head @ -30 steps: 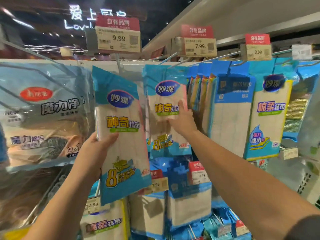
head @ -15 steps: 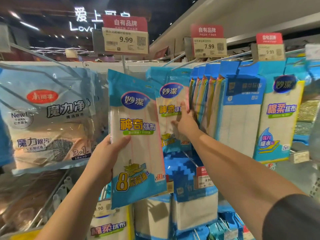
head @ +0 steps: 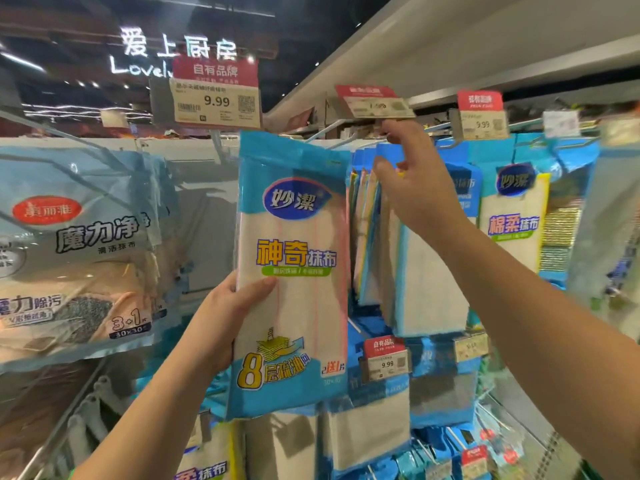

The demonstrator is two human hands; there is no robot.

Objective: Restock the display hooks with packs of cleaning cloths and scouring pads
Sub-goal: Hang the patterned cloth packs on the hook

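Observation:
My left hand (head: 221, 323) grips a blue and white pack of cleaning cloths (head: 294, 271) by its left edge, thumb on the front. The pack stands upright in front of the top row of hooks, its top just below a 9.99 price tag (head: 216, 98). My right hand (head: 412, 181) is raised to the right of it. Its fingertips touch the underside of a red and white price tag (head: 374, 105) at the end of a display hook (head: 332, 128), and that tag is tilted up flat. Several blue-edged cloth packs (head: 426, 271) hang under this hand.
Big grey-blue cloth packs (head: 69, 254) hang at the left. At the right hang a yellow-edged cloth pack (head: 512, 216) and gold scouring pads (head: 557, 237). Below are more hooks with packs (head: 367, 431) and a lower 9.99 tag (head: 386, 358). A white shelf (head: 485, 39) juts out overhead.
My right hand left the front of the hanging pack and rose to the price tag, which tipped up. My left hand carried its pack rightward, now covering that hanging pack.

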